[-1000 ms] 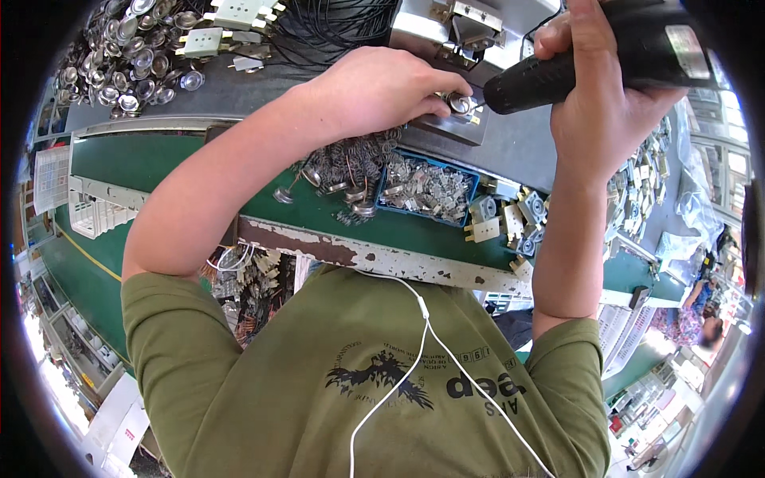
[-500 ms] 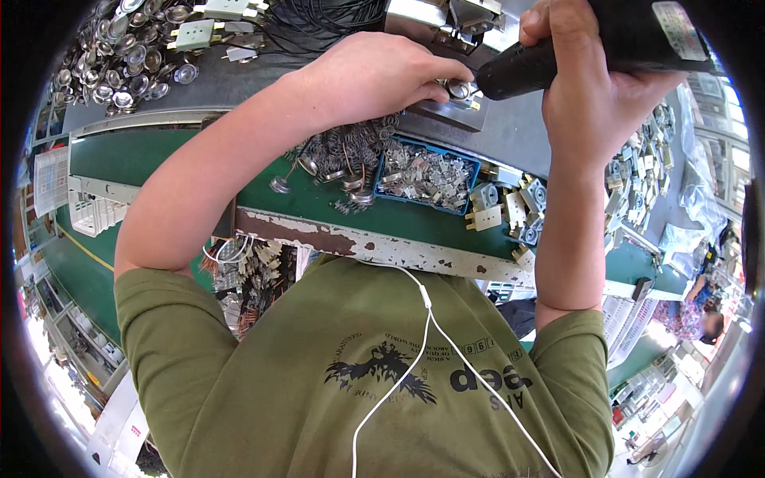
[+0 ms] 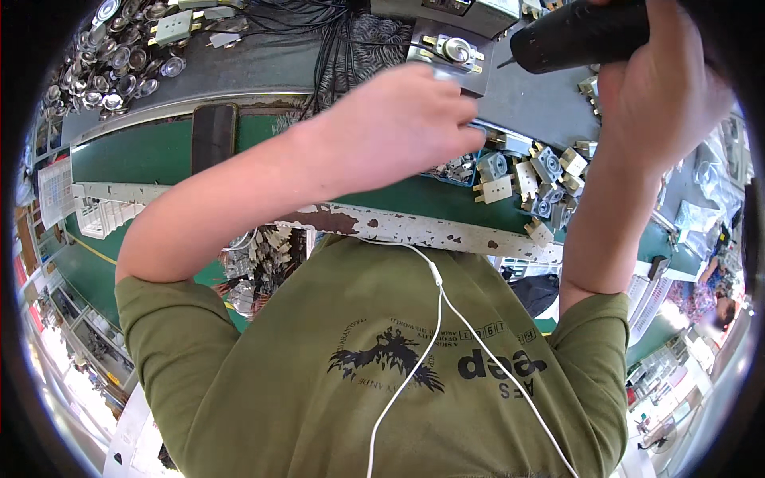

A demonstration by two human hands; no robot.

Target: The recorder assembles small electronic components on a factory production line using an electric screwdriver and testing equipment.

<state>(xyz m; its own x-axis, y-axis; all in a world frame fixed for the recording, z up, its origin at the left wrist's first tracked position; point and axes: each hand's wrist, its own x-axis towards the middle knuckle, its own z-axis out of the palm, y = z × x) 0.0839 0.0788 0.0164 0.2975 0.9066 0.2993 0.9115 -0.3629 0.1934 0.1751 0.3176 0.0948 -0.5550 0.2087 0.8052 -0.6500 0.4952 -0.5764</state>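
My right hand (image 3: pixel 669 92) is wrapped round a black electric screwdriver (image 3: pixel 582 38), whose thin bit points left. Just left of that bit, a small white part with brass terminals and a round metal cap (image 3: pixel 457 51) sits on a dark metal block (image 3: pixel 472 82); the bit is apart from it. My left hand (image 3: pixel 406 119) is blurred, its fingers curled in, on the near side of the block. It partly covers a blue tray (image 3: pixel 457 180) of small metal pieces. Whether those fingers hold anything is hidden.
Round metal caps (image 3: pixel 119 60) are heaped at the far left, beside black cables (image 3: pixel 319 48) and coiled springs (image 3: pixel 374 52). A phone (image 3: pixel 213 137) lies left of my forearm. Several white terminal blocks (image 3: pixel 550 163) are piled right of the tray. The bench has a chipped edge (image 3: pixel 414 227).
My left hand has left the capped part and come nearer to me, over the tray. The screwdriver has moved right and away from the part, still in my right hand.
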